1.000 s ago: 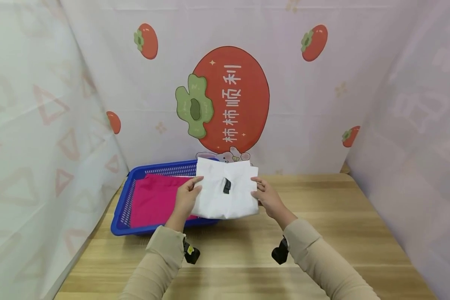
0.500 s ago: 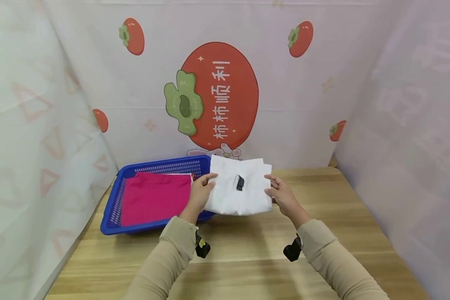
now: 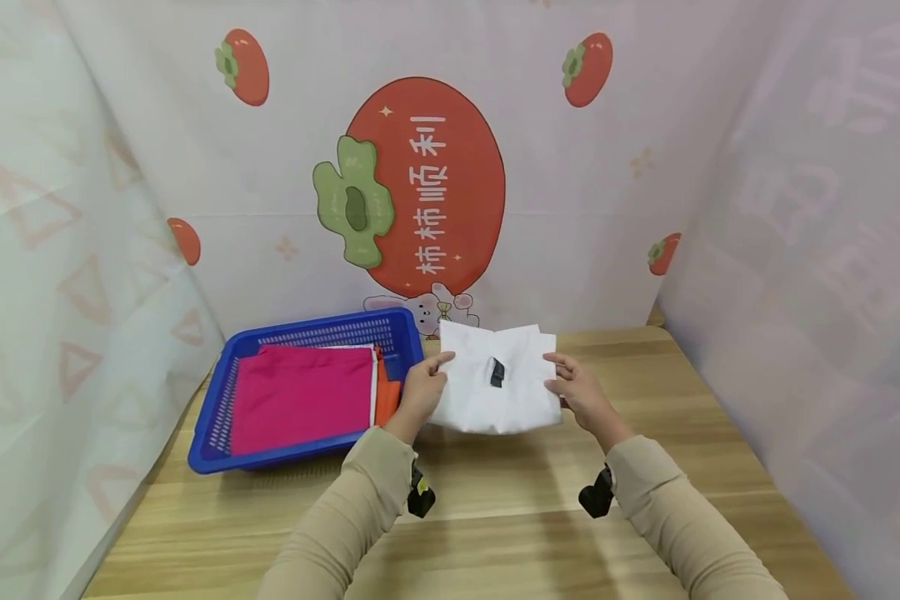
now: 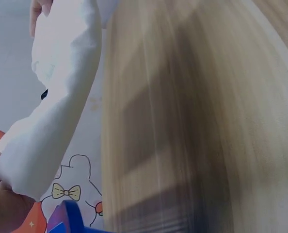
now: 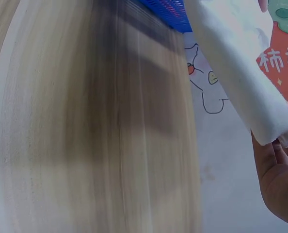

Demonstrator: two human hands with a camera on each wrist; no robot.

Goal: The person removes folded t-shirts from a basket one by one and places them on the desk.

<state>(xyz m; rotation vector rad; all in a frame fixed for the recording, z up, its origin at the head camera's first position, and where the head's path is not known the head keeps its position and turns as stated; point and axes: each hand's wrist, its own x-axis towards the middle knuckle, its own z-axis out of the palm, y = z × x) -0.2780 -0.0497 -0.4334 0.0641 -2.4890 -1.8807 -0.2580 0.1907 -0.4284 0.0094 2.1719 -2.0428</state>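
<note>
Both hands hold a folded white cloth [image 3: 487, 406] up above the table, in the middle of the head view. A small black patch [image 3: 497, 372] shows on its face. The left hand [image 3: 422, 390] grips the cloth's left edge, thumb on the near face. At the right edge the right hand [image 3: 581, 395] pinches it the same way. From the left wrist, the cloth [image 4: 56, 126] appears as a thick rounded fold, its corner in the left hand [image 4: 8, 208]. The right wrist view shows the right hand [image 5: 280, 182] under the other end of the fold.
A blue plastic basket [image 3: 292, 455] stands at the left, right beside the left hand. Inside lie a folded magenta cloth [image 3: 303, 396] and an orange cloth [image 3: 387, 393]. Behind the wooden table [image 3: 495, 533] hangs a printed curtain [image 3: 570, 192], with more curtain on both sides.
Both hands have carried the white cloth rightward, from overlapping the basket to beside it. More of the basket and the orange cloth now show. The head view has turned slightly right.
</note>
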